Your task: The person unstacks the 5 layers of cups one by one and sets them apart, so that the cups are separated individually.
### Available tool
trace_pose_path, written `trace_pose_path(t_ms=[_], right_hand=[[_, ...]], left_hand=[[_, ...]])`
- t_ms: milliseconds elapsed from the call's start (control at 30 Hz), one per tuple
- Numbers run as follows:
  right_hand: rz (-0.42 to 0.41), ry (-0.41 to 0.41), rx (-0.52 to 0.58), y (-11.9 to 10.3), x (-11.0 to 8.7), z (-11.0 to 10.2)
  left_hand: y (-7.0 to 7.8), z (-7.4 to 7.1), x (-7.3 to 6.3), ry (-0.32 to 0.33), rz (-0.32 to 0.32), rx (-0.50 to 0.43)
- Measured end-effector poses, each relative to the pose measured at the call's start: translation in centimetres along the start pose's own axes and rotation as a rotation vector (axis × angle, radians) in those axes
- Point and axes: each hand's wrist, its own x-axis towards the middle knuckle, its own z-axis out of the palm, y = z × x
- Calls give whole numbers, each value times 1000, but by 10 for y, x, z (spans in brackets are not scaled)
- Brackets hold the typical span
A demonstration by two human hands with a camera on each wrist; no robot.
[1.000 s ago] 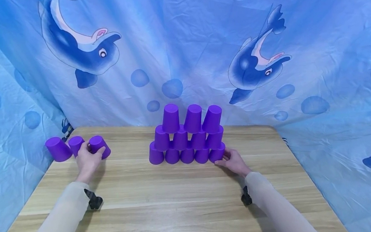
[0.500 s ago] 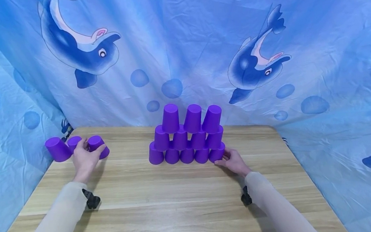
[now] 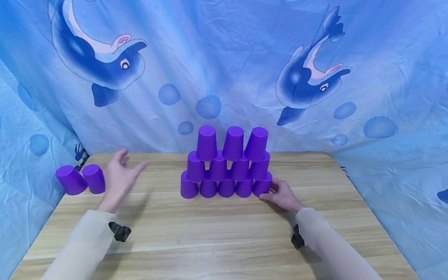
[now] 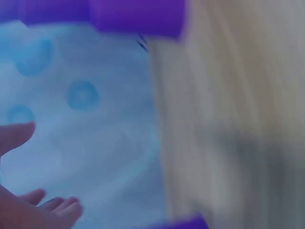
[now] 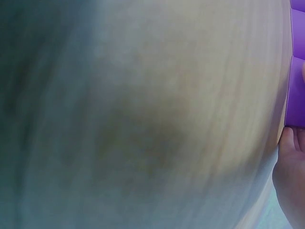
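Purple cups, all upside down, form a three-tier stack (image 3: 219,168) at the table's middle. My right hand (image 3: 284,195) pinches the right end cup (image 3: 262,185) of its bottom row, thumb in front. That cup (image 5: 295,93) shows at the right edge of the right wrist view. My left hand (image 3: 118,180) is open, fingers and thumb spread, holding nothing. Just left of it stand two more cups, an outer one (image 3: 70,180) and an inner one (image 3: 94,179). A third cup (image 4: 138,16) appears in the blurred left wrist view; the hand hides it in the head view.
The wooden table (image 3: 200,250) stretches toward me. Behind it and at both sides hangs a blue dolphin-print curtain (image 3: 237,56). The outer left cup stands close to the table's left edge.
My left hand first shifted slightly left with the third cup, then let go, opened and moved up and right. My right hand and the stack have stayed put.
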Motion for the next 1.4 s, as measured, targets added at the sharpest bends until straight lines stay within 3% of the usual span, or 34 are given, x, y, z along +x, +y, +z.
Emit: trace_pose_path(t_ms=[167,300,467,633,933,1167,1400], right_hand=[[0,2,1,1,0,0],[5,7,-21,2,0,0],[16,6,-25,9,5,-1],[12,15,-13,30,14,-2],[1,30,16,35,16,-2],[2,30,23,34,14,-2],[-4,32,1,33,14,-1]], left_hand=[[36,20,-7,-190,12,-132],[60,36,-11,-282,69,-187],[82,50,-16,-348,87,-198],[98,59,-17,-336,135,-216],[122,77,-14,-345,212,-221],[124,91,-7,-324,240,-226],[122,96,-4,-305,244,-246]])
